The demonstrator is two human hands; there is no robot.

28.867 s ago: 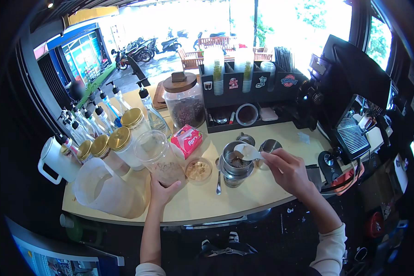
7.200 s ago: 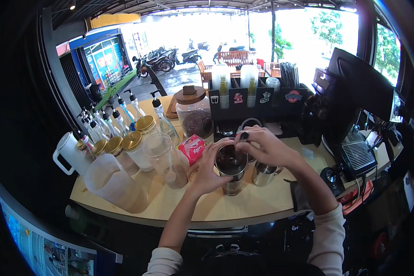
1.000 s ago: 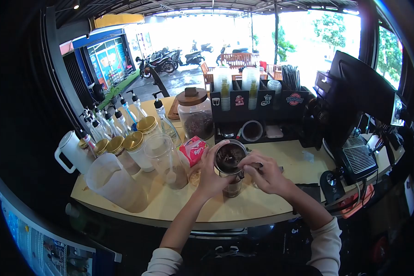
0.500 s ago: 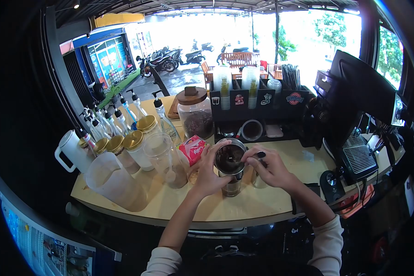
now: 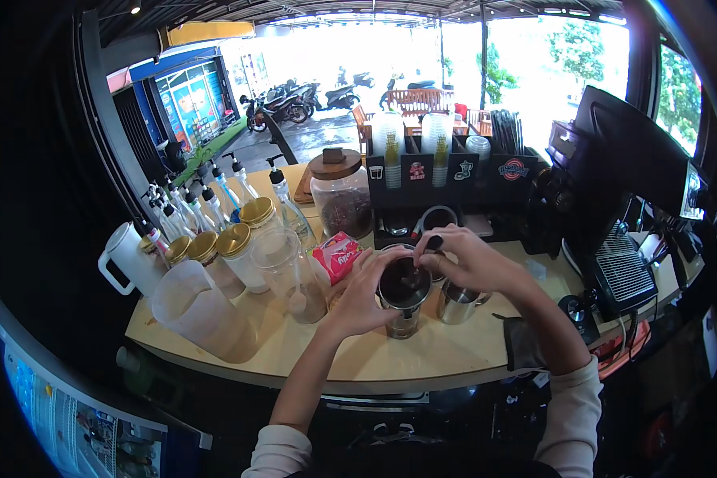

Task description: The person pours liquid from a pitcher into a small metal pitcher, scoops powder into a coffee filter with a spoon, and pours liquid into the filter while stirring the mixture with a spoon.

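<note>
My left hand is wrapped round a metal cup with dark contents, its mouth facing up toward me. In my right hand is a thin utensil with a black handle end; its lower part goes down into the cup, and its tip is hidden. Right below the metal cup, a clear glass stands on the counter. A shiny steel pitcher sits just right of it, under my right hand. Close to my left hand lies a pink and white packet.
On the left of the counter stand a frosted pitcher, a clear container with a spoon, gold-lidded jars and pump bottles. Behind are a wood-lidded jar and a black cup organizer. An espresso machine stands right.
My right hand has risen and turned, lifting the utensil's black end up and to the left. The metal cup has shifted slightly lower and right. The steel pitcher is now more visible.
</note>
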